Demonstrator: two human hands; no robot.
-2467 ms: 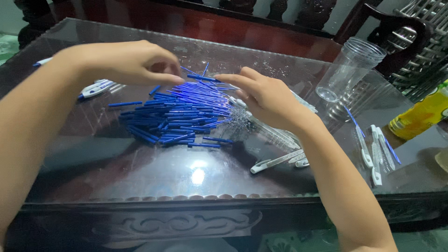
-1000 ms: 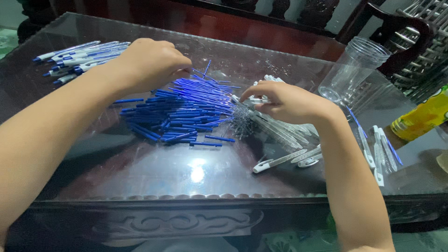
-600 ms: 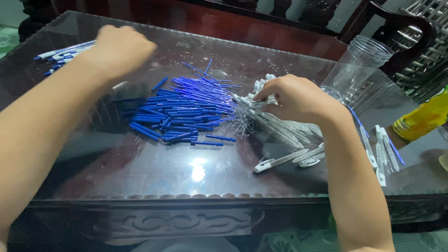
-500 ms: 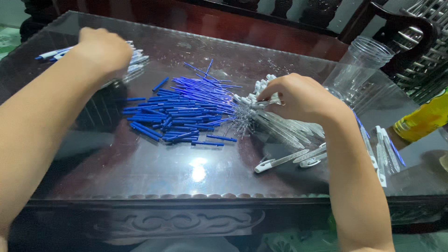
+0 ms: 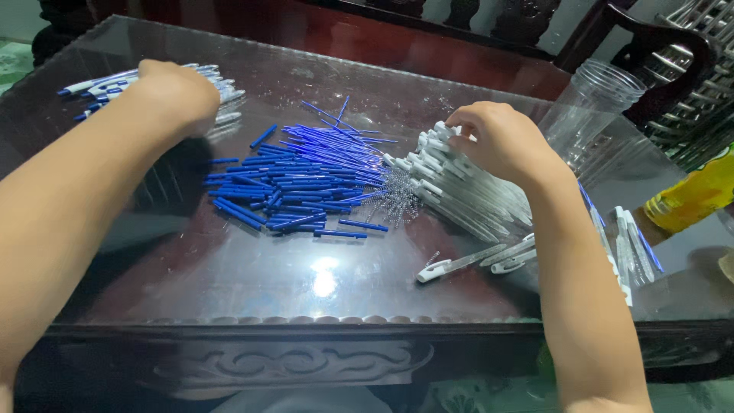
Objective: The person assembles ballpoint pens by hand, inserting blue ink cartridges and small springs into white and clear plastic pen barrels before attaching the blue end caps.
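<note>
Left hand rests curled on finished blue-and-white pens at counter far-left, grip contents hidden; right hand fingers pinch into white pen barrels beside blue refills.

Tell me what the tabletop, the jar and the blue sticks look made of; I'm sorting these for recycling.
Tabletop: glass sheet over dark carved wood, judging by the lamp glare and mirrored forearm. Jar: clear, probably thin plastic, ribbed at the rim; glass cannot be ruled out. Blue sticks: apparently plastic, thin, evenly coloured, with a slight sheen.
</note>
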